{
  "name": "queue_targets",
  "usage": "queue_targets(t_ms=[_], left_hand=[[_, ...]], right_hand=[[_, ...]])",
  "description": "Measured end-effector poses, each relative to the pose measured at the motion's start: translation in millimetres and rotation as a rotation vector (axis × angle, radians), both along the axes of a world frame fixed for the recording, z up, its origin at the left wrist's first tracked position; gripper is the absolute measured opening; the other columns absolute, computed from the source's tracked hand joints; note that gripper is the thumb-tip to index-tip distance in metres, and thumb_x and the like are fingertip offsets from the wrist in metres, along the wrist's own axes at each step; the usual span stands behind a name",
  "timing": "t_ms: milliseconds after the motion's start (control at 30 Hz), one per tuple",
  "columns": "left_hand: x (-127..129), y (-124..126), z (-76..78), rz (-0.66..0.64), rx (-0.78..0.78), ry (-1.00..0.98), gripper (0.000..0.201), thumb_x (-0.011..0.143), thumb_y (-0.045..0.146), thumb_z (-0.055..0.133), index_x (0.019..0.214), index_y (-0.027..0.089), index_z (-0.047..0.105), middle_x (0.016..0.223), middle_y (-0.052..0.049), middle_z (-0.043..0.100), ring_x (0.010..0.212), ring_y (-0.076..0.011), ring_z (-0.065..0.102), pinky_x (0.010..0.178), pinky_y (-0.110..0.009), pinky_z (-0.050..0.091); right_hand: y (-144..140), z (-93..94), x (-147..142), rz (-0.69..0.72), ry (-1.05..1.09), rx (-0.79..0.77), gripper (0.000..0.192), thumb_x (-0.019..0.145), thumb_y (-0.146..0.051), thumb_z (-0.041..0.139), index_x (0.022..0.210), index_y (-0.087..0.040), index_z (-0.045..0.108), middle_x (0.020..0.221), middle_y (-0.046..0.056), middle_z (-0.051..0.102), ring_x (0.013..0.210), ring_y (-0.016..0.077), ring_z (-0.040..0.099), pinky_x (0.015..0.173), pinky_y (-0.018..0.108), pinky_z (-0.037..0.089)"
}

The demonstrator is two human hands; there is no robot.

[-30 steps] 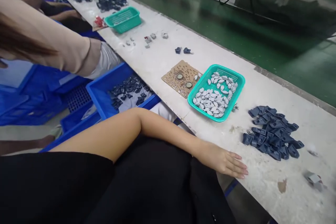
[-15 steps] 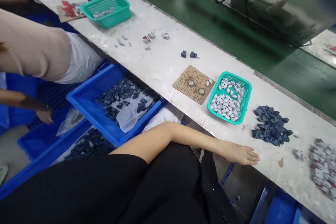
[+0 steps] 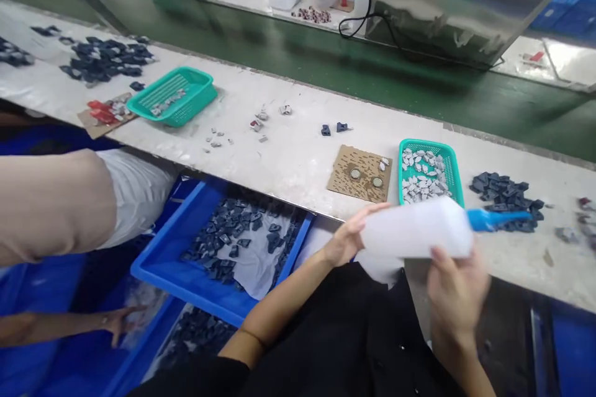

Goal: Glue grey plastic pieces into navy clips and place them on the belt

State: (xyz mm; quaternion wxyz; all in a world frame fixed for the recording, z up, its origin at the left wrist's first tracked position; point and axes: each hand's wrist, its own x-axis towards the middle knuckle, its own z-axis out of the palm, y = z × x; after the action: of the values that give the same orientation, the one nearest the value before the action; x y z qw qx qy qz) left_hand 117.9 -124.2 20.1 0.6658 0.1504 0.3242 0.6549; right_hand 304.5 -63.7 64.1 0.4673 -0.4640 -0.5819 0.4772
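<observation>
Both hands, left (image 3: 347,239) and right (image 3: 454,288), grip one bottle (image 3: 414,232); two baskets (image 3: 431,164), one card (image 3: 359,172).

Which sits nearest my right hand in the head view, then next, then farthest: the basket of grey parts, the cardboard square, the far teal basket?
From the right hand:
1. Basket of grey parts, just above it.
2. Cardboard square, up-left.
3. Far teal basket, far left.
</observation>
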Motion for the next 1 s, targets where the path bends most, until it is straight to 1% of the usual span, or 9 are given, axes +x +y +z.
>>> queue_targets(t_ms=[100, 167, 233, 300, 433, 600, 733, 867, 1000], left_hand=[[-53.8, -24.4, 2.3, 0.247, -0.159, 0.222, 0.067, 0.066, 0.051, 0.094, 0.121, 0.023, 0.068, 0.123, -0.006, 0.072, 0.107, -0.0192, 0.067, 0.087, -0.025, 0.055], [-83.4, -34.4, -1.9, 0.350, -0.261, 0.364, 0.069, 0.059, 0.050, 0.099, 0.113, 0.021, 0.066, 0.111, -0.003, 0.071, 0.096, -0.0147, 0.065, 0.080, -0.022, 0.054], [-109.1, -40.8, -6.1, 0.389, -0.320, 0.466, 0.072, 0.054, 0.055, 0.100, 0.107, 0.019, 0.066, 0.104, -0.001, 0.070, 0.090, -0.0132, 0.064, 0.076, -0.021, 0.053], [-130.0, -44.5, -7.8, 0.382, -0.361, 0.551, 0.071, 0.054, 0.057, 0.099, 0.104, 0.019, 0.066, 0.104, -0.002, 0.070, 0.091, -0.0141, 0.064, 0.077, -0.022, 0.053], [-154.0, -44.7, -5.4, 0.368, -0.419, 0.743, 0.065, 0.058, 0.056, 0.095, 0.103, 0.018, 0.067, 0.105, -0.003, 0.071, 0.092, -0.0152, 0.064, 0.080, -0.024, 0.054], [-156.9, -34.0, 1.4, 0.339, -0.456, 0.836, 0.066, 0.060, 0.058, 0.093, 0.104, 0.017, 0.067, 0.102, -0.003, 0.070, 0.089, -0.0148, 0.062, 0.078, -0.025, 0.053], [-152.2, -24.2, 10.1, 0.294, -0.464, 0.897, 0.062, 0.065, 0.058, 0.091, 0.105, 0.017, 0.067, 0.105, -0.004, 0.070, 0.090, -0.0152, 0.063, 0.076, -0.024, 0.054], [-149.5, -16.8, 18.7, 0.286, -0.467, 0.960, 0.063, 0.064, 0.059, 0.091, 0.104, 0.016, 0.069, 0.107, -0.006, 0.071, 0.093, -0.0173, 0.064, 0.076, -0.025, 0.055], [-149.2, -11.8, 25.5, 0.291, -0.462, 0.992, 0.062, 0.063, 0.058, 0.092, 0.104, 0.016, 0.070, 0.108, -0.007, 0.072, 0.094, -0.0178, 0.064, 0.076, -0.025, 0.055]], right_hand=[[-17.5, -22.5, -85.3, 0.093, 0.346, -0.288, 0.059, 0.073, -0.047, 0.091, 0.121, -0.021, 0.070, 0.119, 0.010, 0.076, 0.111, 0.0255, 0.071, 0.099, 0.039, 0.060], [-25.1, -30.4, -128.4, 0.123, 0.424, -0.367, 0.061, 0.071, -0.050, 0.091, 0.120, -0.022, 0.070, 0.124, 0.010, 0.076, 0.116, 0.0259, 0.070, 0.105, 0.041, 0.059], [-31.3, -35.6, -155.7, 0.159, 0.483, -0.446, 0.059, 0.073, -0.053, 0.089, 0.119, -0.021, 0.071, 0.126, 0.010, 0.075, 0.120, 0.0271, 0.070, 0.111, 0.045, 0.056], [-35.6, -40.4, -170.7, 0.185, 0.542, -0.523, 0.057, 0.075, -0.056, 0.087, 0.117, -0.021, 0.072, 0.129, 0.010, 0.075, 0.124, 0.0276, 0.069, 0.116, 0.048, 0.054], [-35.1, -51.7, -182.6, 0.168, 0.630, -0.677, 0.057, 0.073, -0.058, 0.087, 0.114, -0.022, 0.070, 0.128, 0.010, 0.075, 0.127, 0.0279, 0.068, 0.112, 0.048, 0.057], [-24.6, -61.1, -185.8, 0.132, 0.700, -0.819, 0.056, 0.069, -0.054, 0.093, 0.107, -0.021, 0.068, 0.125, 0.011, 0.077, 0.127, 0.0278, 0.068, 0.107, 0.049, 0.061], [-19.2, -59.8, -183.5, 0.106, 0.753, -0.865, 0.051, 0.069, -0.051, 0.094, 0.100, -0.020, 0.068, 0.126, 0.011, 0.076, 0.132, 0.0282, 0.066, 0.112, 0.051, 0.058], [-15.9, -56.2, -181.2, 0.092, 0.787, -0.887, 0.045, 0.072, -0.049, 0.093, 0.095, -0.020, 0.068, 0.126, 0.010, 0.076, 0.134, 0.0287, 0.065, 0.116, 0.054, 0.055], [-12.5, -52.8, -179.7, 0.090, 0.813, -0.898, 0.045, 0.071, -0.049, 0.094, 0.097, -0.019, 0.071, 0.126, 0.010, 0.076, 0.135, 0.0295, 0.064, 0.116, 0.054, 0.055]])
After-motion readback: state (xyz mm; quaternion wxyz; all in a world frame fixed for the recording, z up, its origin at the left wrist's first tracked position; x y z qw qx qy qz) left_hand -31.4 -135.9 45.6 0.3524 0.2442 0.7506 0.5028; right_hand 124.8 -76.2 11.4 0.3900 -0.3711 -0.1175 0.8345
